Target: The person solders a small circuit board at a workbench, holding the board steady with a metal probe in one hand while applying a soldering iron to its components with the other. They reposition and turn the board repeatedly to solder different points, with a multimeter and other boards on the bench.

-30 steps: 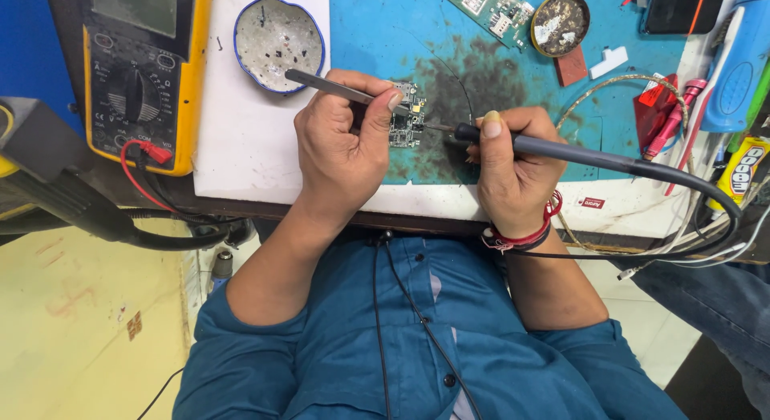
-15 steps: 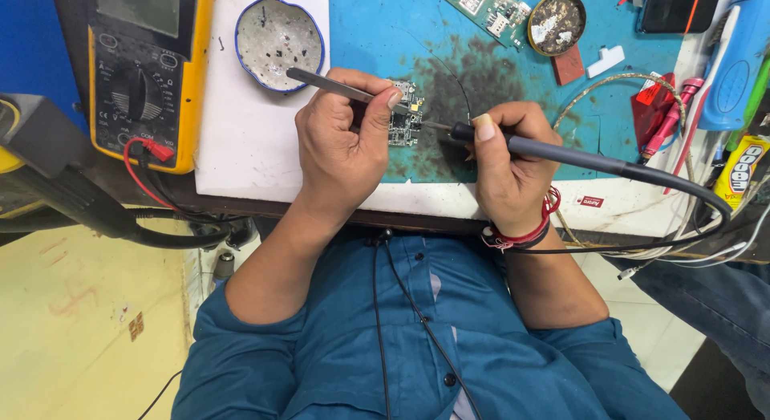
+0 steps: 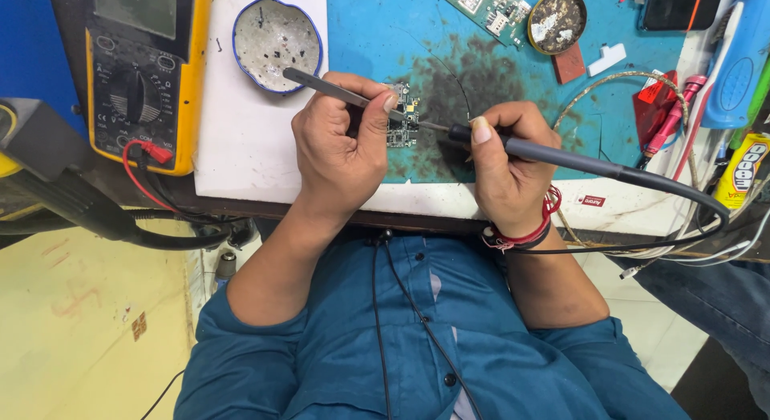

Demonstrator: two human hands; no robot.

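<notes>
The left hand [image 3: 341, 147] pinched grey tweezers [image 3: 337, 89] against a small circuit board [image 3: 403, 119] lying on the blue mat [image 3: 377, 35]. The right hand [image 3: 505, 159] gripped a soldering iron [image 3: 561, 155], its tip seemingly touching the board.

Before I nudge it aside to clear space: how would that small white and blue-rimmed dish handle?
The dish looks shallow and flat-based, so it should slide, not tip. It seems ceramic, likely chippable. The loose specks inside could spill if tilted.

My left hand [image 3: 341, 151] pinches tweezers [image 3: 337, 89] on small circuit board [image 3: 403, 119]; my right hand [image 3: 505, 167] grips soldering iron [image 3: 561, 157], tip touching board, on blue mat [image 3: 377, 35].
</notes>
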